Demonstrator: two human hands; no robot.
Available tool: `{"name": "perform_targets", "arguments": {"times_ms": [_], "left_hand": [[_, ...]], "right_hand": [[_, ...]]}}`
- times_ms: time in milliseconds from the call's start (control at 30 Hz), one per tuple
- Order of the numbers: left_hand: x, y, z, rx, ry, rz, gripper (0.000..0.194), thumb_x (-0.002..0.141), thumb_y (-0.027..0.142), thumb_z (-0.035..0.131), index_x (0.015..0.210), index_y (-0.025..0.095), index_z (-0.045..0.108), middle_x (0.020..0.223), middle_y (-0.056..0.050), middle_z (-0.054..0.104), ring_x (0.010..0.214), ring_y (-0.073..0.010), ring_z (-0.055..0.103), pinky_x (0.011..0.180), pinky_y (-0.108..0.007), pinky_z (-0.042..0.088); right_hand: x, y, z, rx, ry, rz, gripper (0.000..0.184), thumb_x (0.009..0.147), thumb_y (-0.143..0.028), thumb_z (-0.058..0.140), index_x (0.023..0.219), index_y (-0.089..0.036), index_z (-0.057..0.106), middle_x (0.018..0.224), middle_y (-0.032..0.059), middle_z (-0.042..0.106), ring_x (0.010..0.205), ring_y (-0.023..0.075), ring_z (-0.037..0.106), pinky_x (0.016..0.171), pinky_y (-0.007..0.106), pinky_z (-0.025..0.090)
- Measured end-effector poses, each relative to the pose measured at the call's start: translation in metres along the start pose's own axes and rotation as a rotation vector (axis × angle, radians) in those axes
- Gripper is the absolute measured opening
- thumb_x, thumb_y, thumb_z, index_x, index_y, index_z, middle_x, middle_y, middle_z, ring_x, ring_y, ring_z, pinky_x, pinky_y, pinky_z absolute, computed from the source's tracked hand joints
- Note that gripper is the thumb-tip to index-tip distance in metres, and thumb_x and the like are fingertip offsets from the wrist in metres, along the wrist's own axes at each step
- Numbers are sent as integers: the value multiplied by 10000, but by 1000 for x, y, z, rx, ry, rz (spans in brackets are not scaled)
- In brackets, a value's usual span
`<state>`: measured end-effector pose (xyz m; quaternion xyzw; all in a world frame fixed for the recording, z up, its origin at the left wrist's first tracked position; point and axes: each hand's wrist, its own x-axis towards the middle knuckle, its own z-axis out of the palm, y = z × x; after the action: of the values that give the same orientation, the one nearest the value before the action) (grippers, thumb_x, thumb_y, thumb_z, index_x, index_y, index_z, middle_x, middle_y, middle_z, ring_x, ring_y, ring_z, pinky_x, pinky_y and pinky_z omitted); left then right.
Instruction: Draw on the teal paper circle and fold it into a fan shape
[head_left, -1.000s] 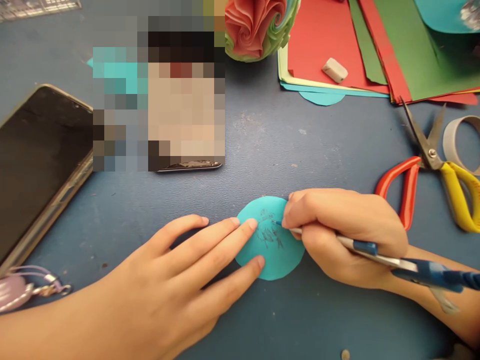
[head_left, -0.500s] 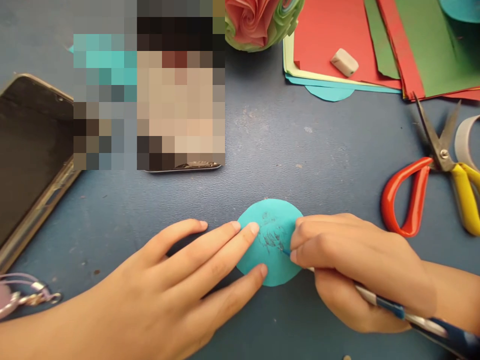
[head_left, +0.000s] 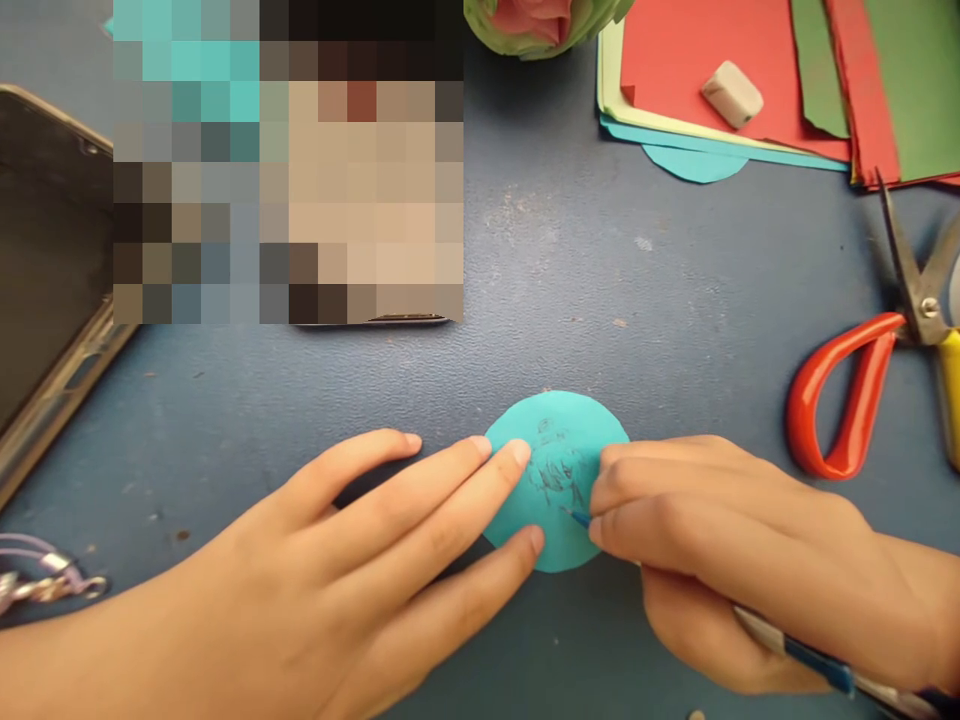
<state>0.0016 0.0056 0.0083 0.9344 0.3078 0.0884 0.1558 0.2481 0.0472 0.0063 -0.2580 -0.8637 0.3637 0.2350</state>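
Observation:
A small turquoise paper circle [head_left: 559,440] with pencil scribbles lies on the blue table [head_left: 585,280]. My left hand [head_left: 360,570] lies flat beside it, fingers stretched out, with the fingertips pressing the circle's left edge. My right hand [head_left: 720,545] is closed round a blue and white pen [head_left: 810,665], whose tip touches the scribbled area near the circle's lower middle.
Red and yellow handled scissors [head_left: 862,400] lie open at the right. Coloured paper sheets [head_left: 750,60] with a white eraser [head_left: 731,93] sit at the back right, beside a folded paper flower [head_left: 540,20]. A dark phone [head_left: 45,270] lies at the left, a keyring [head_left: 37,580] below it.
The view has drifted, so everything sits a little higher and further right. My right hand has moved down the circle with the pen tip, and the scribble has grown. My left hand stays put.

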Motion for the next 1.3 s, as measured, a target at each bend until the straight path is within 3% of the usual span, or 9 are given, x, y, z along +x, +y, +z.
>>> {"name": "perform_targets", "arguments": {"times_ms": [67, 167, 233, 333, 533, 700, 933, 1133, 1300], "left_hand": [[0, 0, 1, -11, -6, 4, 438, 884, 329, 504, 1318, 279, 473, 1470, -26, 375, 1296, -190, 379, 1150, -399, 161], [-1, 1, 2, -20, 2, -3, 432, 892, 324, 485, 1321, 283, 469, 1471, -33, 375, 1337, -177, 324, 1157, -408, 130], [-2, 1, 2, -17, 9, -1, 426, 898, 324, 465, 1322, 286, 470, 1467, -31, 382, 1348, -178, 311, 1155, -413, 132], [-3, 1, 1, -15, 0, 2, 402, 917, 319, 437, 1316, 290, 480, 1463, -30, 390, 1333, -182, 335, 1149, -410, 140], [0, -1, -2, -4, 7, 3, 358, 933, 321, 435, 1280, 294, 518, 1438, -42, 428, 1285, -200, 405, 1124, -407, 169], [1, -3, -1, 7, 29, 56, 364, 923, 302, 453, 1278, 268, 523, 1412, -75, 459, 1241, -233, 452, 1047, -415, 258], [0, -2, -5, -9, 22, 52, 360, 932, 249, 439, 1281, 249, 525, 1420, -113, 440, 1222, -273, 459, 981, -456, 328], [-1, -3, -5, 43, 47, 102, 382, 913, 227, 458, 1290, 223, 523, 1412, -132, 452, 1252, -278, 450, 1000, -452, 348], [-2, -1, -4, 76, 52, 86, 381, 925, 244, 444, 1296, 214, 523, 1422, -137, 440, 1269, -277, 441, 1019, -450, 335]], "right_hand": [[2, -5, 3, 17, 34, 44, 239, 855, -81, 336, 776, -228, 507, 506, -31, 414, 415, 98, 374, 435, 247, 409], [6, -16, 2, 50, 205, 244, 239, 927, -229, 347, 778, -230, 533, 485, -13, 424, 420, 109, 461, 406, 242, 413], [8, -21, -4, 92, 196, 377, 223, 938, -282, 386, 788, -235, 545, 490, -10, 466, 414, 109, 493, 382, 239, 400], [8, -20, -12, 208, 74, 463, 90, 907, -219, 477, 850, -238, 544, 562, -13, 572, 426, 99, 528, 373, 222, 397], [14, -11, -11, 467, 262, 540, 99, 837, -160, 590, 841, -228, 518, 575, -32, 592, 475, 104, 559, 417, 213, 451], [11, -6, -13, 648, 250, 556, 35, 869, -211, 587, 843, -215, 564, 650, -27, 639, 532, 88, 577, 464, 191, 470], [4, 0, -17, 640, 94, 494, 406, 938, -441, 425, 662, -176, 562, 548, -12, 515, 496, 95, 505, 458, 221, 403], [6, -6, -18, 464, 1, 522, 364, 939, -426, 433, 703, -174, 549, 541, -16, 546, 491, 83, 512, 463, 193, 399], [2, -5, -12, 524, 55, 468, 316, 960, -379, 378, 803, -178, 564, 567, -11, 589, 483, 85, 521, 449, 190, 392]]}}
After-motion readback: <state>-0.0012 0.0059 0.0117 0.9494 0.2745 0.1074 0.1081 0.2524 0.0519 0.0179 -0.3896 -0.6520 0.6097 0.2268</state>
